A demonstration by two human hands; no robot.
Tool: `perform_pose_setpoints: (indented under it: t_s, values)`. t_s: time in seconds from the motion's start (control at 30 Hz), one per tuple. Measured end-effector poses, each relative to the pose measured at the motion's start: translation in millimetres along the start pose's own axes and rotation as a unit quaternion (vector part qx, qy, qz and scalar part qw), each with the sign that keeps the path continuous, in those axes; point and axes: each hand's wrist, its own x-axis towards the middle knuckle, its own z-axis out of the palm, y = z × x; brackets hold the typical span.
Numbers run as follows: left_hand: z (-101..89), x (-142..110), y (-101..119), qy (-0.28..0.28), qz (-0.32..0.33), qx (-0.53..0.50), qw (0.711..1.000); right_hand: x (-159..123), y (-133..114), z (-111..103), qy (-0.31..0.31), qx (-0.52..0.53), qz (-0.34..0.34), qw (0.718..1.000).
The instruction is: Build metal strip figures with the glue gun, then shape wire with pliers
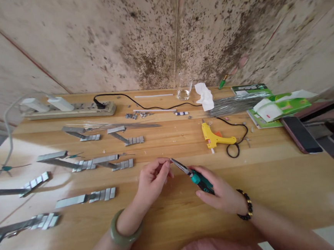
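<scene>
My right hand (218, 190) is wrapped round the dark and teal handles of a pair of needle-nose pliers (198, 179). Their jaws point up and left and meet the fingertips of my left hand (155, 176). Thumb and forefinger of that hand are pinched together at the plier tip; whatever sits between them is too small to make out. Bent grey metal-looking strips with ribbed ends, such as one strip (103, 159), lie left of my left hand. Beyond the pliers rests a yellow hot glue gun (217, 136) with a black cord.
Along the back of the wooden table (263, 179) are a power strip (87, 110), a glass of water (184, 91), a crumpled tissue (204, 96) and a bundle of thin wires (237, 103). A tissue pack (289, 103) and a phone (301, 134) lie at the right. Behind stands a stained wall (154, 33).
</scene>
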Motion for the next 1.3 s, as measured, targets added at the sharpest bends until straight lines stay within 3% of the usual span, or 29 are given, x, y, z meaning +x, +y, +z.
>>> perform_pose_setpoints:
  t_s: [0.43,1.07,1.2,1.3]
  values:
    - [-0.6,3.1,5.8,-0.076,-0.045,-0.074,0.993,-0.7,-3.9,0.7,0.005,-0.049,-0.011,0.999]
    - [-0.7,4.0,6.9,-0.060,-0.021,-0.018,0.998,-1.9,-3.4,2.5,0.001,-0.063,0.004,0.998]
    - [-1.3,4.2,3.9,-0.059,-0.038,-0.048,0.996,-0.5,-3.3,1.8,-0.004,-0.039,0.013,0.999]
    - [-1.3,4.7,2.0,-0.064,-0.085,-0.096,0.990,-0.3,-3.3,0.8,-0.011,-0.020,0.020,1.000]
